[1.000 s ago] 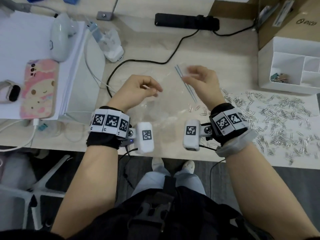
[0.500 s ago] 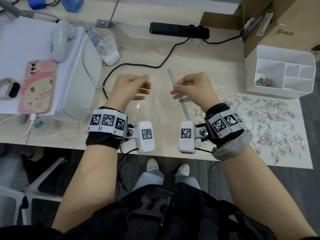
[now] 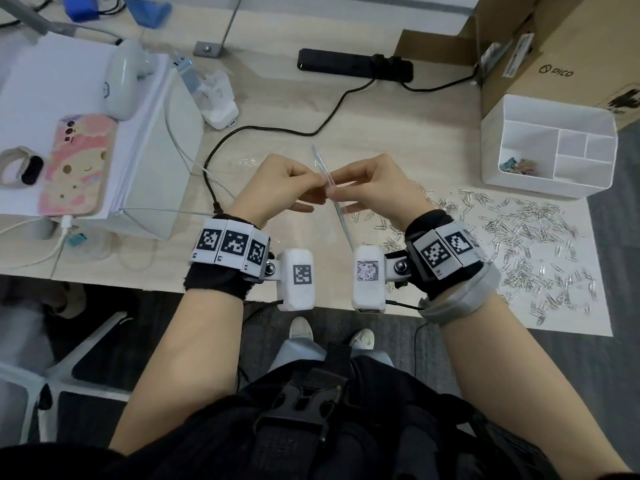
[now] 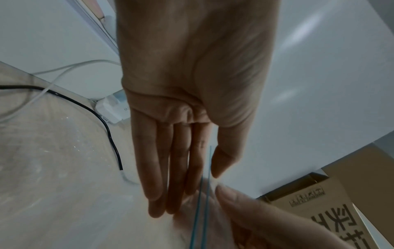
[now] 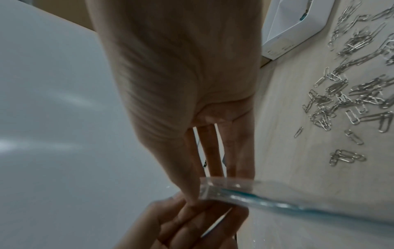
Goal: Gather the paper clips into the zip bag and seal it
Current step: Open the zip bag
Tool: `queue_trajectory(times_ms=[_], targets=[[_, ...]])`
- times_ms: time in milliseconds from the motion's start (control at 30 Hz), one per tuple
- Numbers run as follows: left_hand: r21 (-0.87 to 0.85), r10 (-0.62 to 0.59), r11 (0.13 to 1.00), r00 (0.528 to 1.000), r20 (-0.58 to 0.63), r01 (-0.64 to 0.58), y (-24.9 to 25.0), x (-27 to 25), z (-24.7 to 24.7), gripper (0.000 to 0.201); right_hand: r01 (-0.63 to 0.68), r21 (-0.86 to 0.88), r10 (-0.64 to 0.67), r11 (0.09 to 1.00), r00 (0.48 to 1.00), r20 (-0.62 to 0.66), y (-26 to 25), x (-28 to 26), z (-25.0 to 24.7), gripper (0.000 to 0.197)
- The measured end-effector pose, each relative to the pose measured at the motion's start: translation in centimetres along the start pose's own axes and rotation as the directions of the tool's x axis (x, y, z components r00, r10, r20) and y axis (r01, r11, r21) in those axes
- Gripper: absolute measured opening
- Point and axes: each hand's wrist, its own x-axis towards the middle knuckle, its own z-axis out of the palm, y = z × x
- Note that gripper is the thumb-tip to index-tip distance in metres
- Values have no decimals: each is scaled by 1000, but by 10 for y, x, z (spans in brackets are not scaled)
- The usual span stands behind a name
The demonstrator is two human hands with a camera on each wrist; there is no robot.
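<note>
My hands meet over the middle of the worktop (image 3: pixel 277 109): my left hand (image 3: pixel 282 188) and my right hand (image 3: pixel 375 188) each pinch the top edge of the zip bag (image 3: pixel 341 216) between thumb and forefinger, fingertips almost touching one another. The bag is clear, with a blue zip strip along its mouth, and it hangs down from the pinch toward me, its lower part lying near the worktop's front edge. In the left wrist view the other fingers of my left hand (image 4: pixel 181 160) run fairly straight alongside the strip, which shows as two thin blue lines. In the right wrist view the bag's mouth (image 5: pixel 230 190) sits just past the fingertips of my right hand (image 5: pixel 202 151); I cannot tell whether the strip is pressed closed.

The paper clips (image 3: pixel 519 244) lie scattered on the worktop to my right, a few close by my right wrist, the rest spread well beyond it. None can be made out inside the bag. Behind the clips stands a white organiser tray (image 3: pixel 547 147) with a few coloured clips in one compartment. A black cable (image 3: pixel 311 131) crosses the worktop behind my hands, and a phone (image 3: pixel 76 164) lies to my left.
</note>
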Motion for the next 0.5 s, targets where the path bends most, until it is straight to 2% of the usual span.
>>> queue_trajectory(times_ms=[133, 233, 367, 500], targets=[[34, 16, 999, 997, -71, -13, 5, -2, 5, 14, 5, -8, -5, 1000, 999, -52, 1, -1, 2, 14], [53, 4, 999, 998, -67, 0, 7, -4, 6, 12, -27, -3, 27, 1000, 996, -85, 1, -2, 2, 11], [62, 12, 998, 998, -61, -8, 8, -4, 3, 19, -43, 37, 46, 998, 996, -80, 0, -5, 1, 10], [70, 19, 997, 996, -90, -13, 8, -1, 6, 31, -28, 34, 33, 999, 990, -137, 0, -3, 3, 11]])
